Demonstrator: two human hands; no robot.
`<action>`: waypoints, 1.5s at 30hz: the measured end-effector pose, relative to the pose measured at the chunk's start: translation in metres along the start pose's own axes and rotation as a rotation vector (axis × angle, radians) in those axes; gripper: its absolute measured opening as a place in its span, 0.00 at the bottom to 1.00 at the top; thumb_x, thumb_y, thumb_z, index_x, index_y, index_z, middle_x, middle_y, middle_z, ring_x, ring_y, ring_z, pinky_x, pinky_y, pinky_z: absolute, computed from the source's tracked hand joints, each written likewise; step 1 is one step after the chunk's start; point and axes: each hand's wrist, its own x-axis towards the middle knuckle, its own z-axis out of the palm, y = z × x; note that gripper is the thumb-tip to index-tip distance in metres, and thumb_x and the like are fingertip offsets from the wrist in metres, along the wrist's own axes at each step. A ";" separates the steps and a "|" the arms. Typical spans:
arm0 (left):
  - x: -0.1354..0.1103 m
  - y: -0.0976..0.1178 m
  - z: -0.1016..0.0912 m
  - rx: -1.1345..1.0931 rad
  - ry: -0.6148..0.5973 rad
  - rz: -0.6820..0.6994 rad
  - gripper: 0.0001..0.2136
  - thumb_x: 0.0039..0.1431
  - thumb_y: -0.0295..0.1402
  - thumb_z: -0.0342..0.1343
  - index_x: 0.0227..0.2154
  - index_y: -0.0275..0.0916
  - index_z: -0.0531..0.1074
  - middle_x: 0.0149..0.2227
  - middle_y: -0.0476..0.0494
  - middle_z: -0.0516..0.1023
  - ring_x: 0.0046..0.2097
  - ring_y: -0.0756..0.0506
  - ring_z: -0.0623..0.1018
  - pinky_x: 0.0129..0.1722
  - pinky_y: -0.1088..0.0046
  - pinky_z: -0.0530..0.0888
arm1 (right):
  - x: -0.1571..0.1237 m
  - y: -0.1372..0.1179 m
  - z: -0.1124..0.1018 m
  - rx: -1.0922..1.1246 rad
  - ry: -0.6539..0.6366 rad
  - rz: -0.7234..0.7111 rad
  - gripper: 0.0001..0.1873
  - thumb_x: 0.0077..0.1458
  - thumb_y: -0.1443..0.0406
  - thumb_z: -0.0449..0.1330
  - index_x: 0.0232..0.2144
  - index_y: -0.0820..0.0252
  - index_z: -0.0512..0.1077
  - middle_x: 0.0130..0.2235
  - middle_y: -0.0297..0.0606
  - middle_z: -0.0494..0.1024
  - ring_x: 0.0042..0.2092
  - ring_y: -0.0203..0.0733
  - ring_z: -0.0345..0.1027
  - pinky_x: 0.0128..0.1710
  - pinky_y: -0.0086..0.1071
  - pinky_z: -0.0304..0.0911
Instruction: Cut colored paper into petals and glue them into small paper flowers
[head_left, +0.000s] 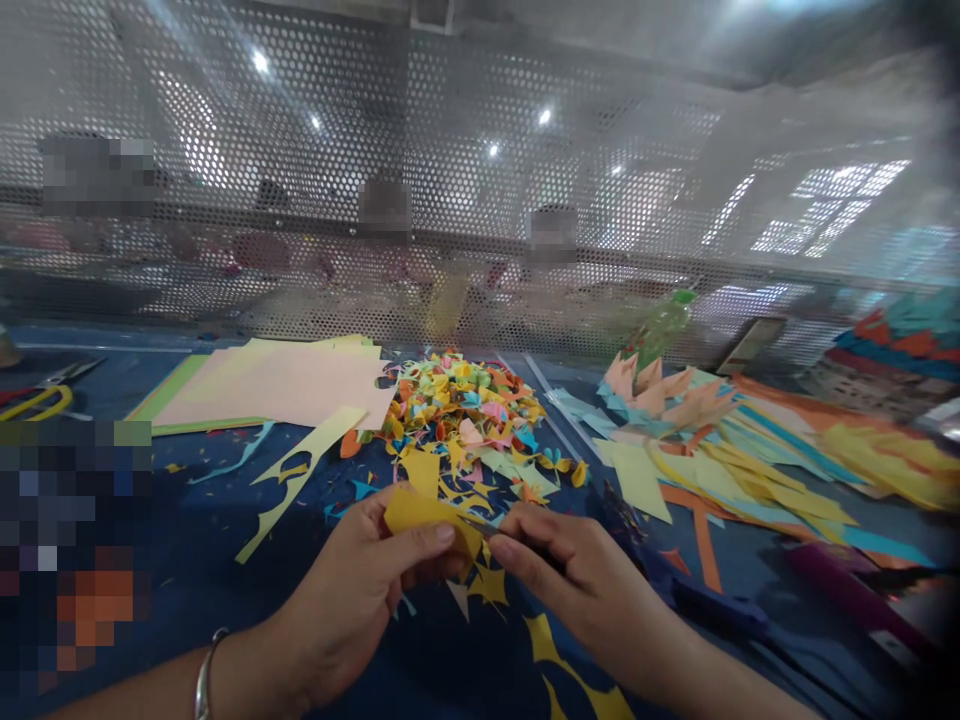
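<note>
Between its thumb and fingers, my left hand (382,565) holds a piece of yellow paper (424,515). My right hand (574,560) is closed around scissors; their thin metal blades (478,524) meet the paper's right edge, and the handles are mostly hidden in the palm. Yellow paper offcuts (487,585) with curved edges lie beneath both hands. Just beyond them rises a heap of small cut paper shapes (465,410) in many colours. Left of the heap, a pale yellow strip with cut-out curves (307,470) rests on the dark blue tabletop (247,520).
A stack of paper sheets (262,385) lies at the back left, with yellow-handled scissors (45,400) farther left. At right are folded paper pieces (667,395), a blue-handled tool with a cord (712,605) and a purple box (855,600). A perforated metal screen (465,130) stands behind.
</note>
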 end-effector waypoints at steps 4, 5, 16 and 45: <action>0.000 0.001 0.001 -0.019 -0.008 -0.010 0.11 0.45 0.32 0.67 0.33 0.37 0.75 0.35 0.44 0.79 0.37 0.48 0.75 0.36 0.74 0.74 | 0.000 0.002 0.000 0.003 0.007 -0.014 0.19 0.62 0.54 0.46 0.23 0.57 0.60 0.24 0.30 0.60 0.27 0.36 0.55 0.26 0.31 0.52; 0.000 0.001 0.001 -0.027 -0.011 -0.011 0.11 0.45 0.32 0.67 0.32 0.37 0.76 0.35 0.45 0.79 0.36 0.49 0.75 0.36 0.75 0.74 | 0.000 0.002 0.000 0.006 0.010 -0.015 0.19 0.62 0.54 0.46 0.23 0.57 0.60 0.24 0.30 0.59 0.27 0.36 0.54 0.26 0.31 0.52; 0.000 -0.002 0.002 -0.062 -0.043 -0.049 0.13 0.47 0.31 0.67 0.37 0.34 0.76 0.37 0.40 0.79 0.39 0.47 0.76 0.37 0.75 0.74 | 0.002 0.000 0.001 0.003 0.004 -0.020 0.19 0.62 0.55 0.47 0.22 0.57 0.59 0.23 0.30 0.58 0.26 0.35 0.53 0.26 0.31 0.51; -0.002 -0.001 0.001 -0.023 -0.054 -0.091 0.10 0.49 0.32 0.65 0.34 0.34 0.75 0.35 0.42 0.77 0.34 0.48 0.76 0.35 0.73 0.76 | 0.002 0.002 0.001 0.015 -0.009 -0.015 0.20 0.61 0.53 0.48 0.21 0.57 0.57 0.22 0.28 0.56 0.25 0.34 0.51 0.24 0.30 0.48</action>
